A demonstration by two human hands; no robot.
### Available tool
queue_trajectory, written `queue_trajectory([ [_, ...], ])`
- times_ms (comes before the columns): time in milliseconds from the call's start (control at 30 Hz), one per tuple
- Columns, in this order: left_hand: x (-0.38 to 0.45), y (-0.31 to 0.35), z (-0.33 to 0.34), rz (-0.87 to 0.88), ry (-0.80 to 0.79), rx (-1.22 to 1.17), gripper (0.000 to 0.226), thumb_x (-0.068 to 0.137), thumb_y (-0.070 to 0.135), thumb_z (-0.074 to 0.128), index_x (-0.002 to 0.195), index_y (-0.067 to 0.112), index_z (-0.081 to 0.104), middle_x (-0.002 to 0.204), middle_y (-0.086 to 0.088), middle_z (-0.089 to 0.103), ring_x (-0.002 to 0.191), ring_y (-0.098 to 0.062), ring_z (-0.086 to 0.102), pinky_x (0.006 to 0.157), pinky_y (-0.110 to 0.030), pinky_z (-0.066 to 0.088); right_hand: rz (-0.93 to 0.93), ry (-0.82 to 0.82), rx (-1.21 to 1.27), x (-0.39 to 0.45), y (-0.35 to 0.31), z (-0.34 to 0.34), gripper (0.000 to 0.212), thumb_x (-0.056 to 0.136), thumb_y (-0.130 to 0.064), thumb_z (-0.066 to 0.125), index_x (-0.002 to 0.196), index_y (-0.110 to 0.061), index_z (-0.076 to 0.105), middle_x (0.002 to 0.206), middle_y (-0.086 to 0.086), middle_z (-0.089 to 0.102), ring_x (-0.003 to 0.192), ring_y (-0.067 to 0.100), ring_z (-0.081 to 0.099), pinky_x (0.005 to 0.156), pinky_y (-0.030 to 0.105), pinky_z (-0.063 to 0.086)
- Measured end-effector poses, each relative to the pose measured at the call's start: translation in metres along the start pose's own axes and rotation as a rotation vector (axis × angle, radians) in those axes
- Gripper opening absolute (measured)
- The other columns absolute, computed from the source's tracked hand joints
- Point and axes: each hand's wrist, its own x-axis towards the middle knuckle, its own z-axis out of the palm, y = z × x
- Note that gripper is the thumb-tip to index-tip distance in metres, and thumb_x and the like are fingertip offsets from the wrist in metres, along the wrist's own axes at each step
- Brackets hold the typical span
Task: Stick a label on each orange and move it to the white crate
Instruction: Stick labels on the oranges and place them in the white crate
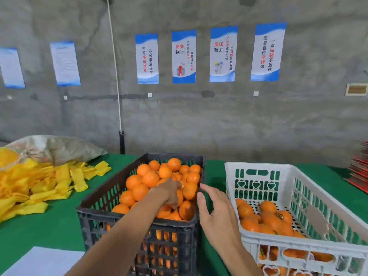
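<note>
Orange stock: dark crate (pixel 95 198) near full | white crate (pixel 298 176) partly filled; most remains | your left hand (pixel 168 193) grip curled onto an orange (pixel 180 197), hold unconfirmed | right hand (pixel 216 216) fingers apart, empty.

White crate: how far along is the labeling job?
White crate holds one low layer of oranges. In hand: left hand reaches into the black crate; right hand is open between crates. Left: the black crate's heaped oranges.
</note>
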Motion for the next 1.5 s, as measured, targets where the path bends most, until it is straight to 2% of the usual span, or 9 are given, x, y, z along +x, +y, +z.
queue_trajectory([
  [233,0.005,0.004,-0.006,0.057,0.014,0.075,0.084,0.086,0.022,0.083,0.157,0.028,0.038,0.149,-0.008,0.051,0.122,-0.032,0.064,0.086,-0.036,0.053,0.044,-0.018,0.035,-0.002,0.016,0.008,0.038,0.103,-0.045,0.048,0.139,-0.035,0.056,0.134,-0.019,0.059,0.128,0.002,0.048,0.107,0.021,0.036],
  [467,-0.09,0.013,0.008,0.375,0.782,-0.429,0.074,0.08,0.046,0.084,0.146,0.034,0.051,0.144,0.008,0.059,0.121,-0.017,0.062,0.094,-0.036,0.055,-0.01,0.012,0.134,-0.011,0.001,-0.016,0.044,0.105,-0.046,0.047,0.147,-0.032,0.048,0.145,-0.019,0.051,0.135,-0.002,0.043,0.112,0.023,0.037],
  [667,-0.163,0.061,0.067,0.589,0.993,-0.508,0.066,0.087,0.047,0.073,0.145,0.021,0.056,0.14,0.003,0.061,0.122,-0.017,0.062,0.084,-0.038,0.061,-0.038,0.051,0.284,-0.064,0.005,-0.046,0.048,0.105,-0.051,0.046,0.149,-0.033,0.045,0.144,-0.016,0.053,0.131,-0.003,0.05,0.103,0.012,0.042],
  [733,-0.169,0.07,0.1,0.634,0.953,-0.517,0.066,0.086,0.042,0.076,0.145,0.022,0.054,0.138,0.004,0.059,0.109,-0.01,0.062,0.08,-0.028,0.059,-0.007,0.03,0.281,-0.097,0.02,-0.05,0.049,0.104,-0.053,0.045,0.149,-0.034,0.046,0.144,-0.017,0.053,0.131,0.001,0.051,0.103,0.017,0.045],
  [833,-0.168,0.08,0.163,0.609,0.65,-0.773,0.063,0.086,0.052,0.075,0.142,0.039,0.049,0.132,0.017,0.05,0.104,-0.001,0.058,0.082,-0.012,0.051,0.082,-0.065,0.254,-0.15,0.054,-0.05,0.042,0.104,-0.056,0.04,0.145,-0.047,0.043,0.145,-0.03,0.047,0.134,-0.006,0.046,0.104,0.011,0.041],
  [1000,-0.155,0.079,0.258,0.368,0.327,-0.998,0.06,0.085,0.051,0.08,0.132,0.053,0.042,0.128,0.027,0.044,0.116,-0.004,0.056,0.096,-0.022,0.052,0.204,-0.336,0.069,-0.217,0.104,-0.047,0.042,0.107,-0.04,0.042,0.147,-0.031,0.048,0.144,-0.019,0.053,0.131,-0.006,0.048,0.112,0.033,0.043],
  [1100,-0.15,0.074,0.283,0.313,0.263,-1.064,0.059,0.086,0.058,0.075,0.132,0.056,0.038,0.136,0.021,0.044,0.116,-0.007,0.058,0.09,-0.026,0.058,0.196,-0.418,-0.074,-0.229,0.118,-0.055,0.056,0.098,-0.061,0.048,0.148,-0.035,0.044,0.145,-0.028,0.04,0.136,-0.007,0.037,0.115,0.021,0.03],
  [1233,-0.15,0.07,0.29,0.27,0.293,-1.028,0.069,0.075,0.077,0.063,0.135,0.054,0.036,0.133,0.024,0.04,0.113,-0.007,0.059,0.086,-0.026,0.06,0.298,-0.511,-0.192,-0.237,0.137,-0.071,0.087,0.08,-0.081,0.058,0.149,-0.03,0.048,0.155,-0.023,0.033,0.143,0.002,0.027,0.123,0.033,0.024],
  [1500,-0.134,0.095,0.279,0.349,0.181,-1.01,0.057,0.082,0.075,0.061,0.129,0.065,0.031,0.129,0.035,0.037,0.115,-0.005,0.058,0.095,-0.029,0.056,0.248,-0.483,-0.257,-0.239,0.144,-0.062,0.073,0.085,-0.075,0.055,0.141,-0.03,0.059,0.145,-0.023,0.048,0.129,0.002,0.038,0.115,0.031,0.032],
])
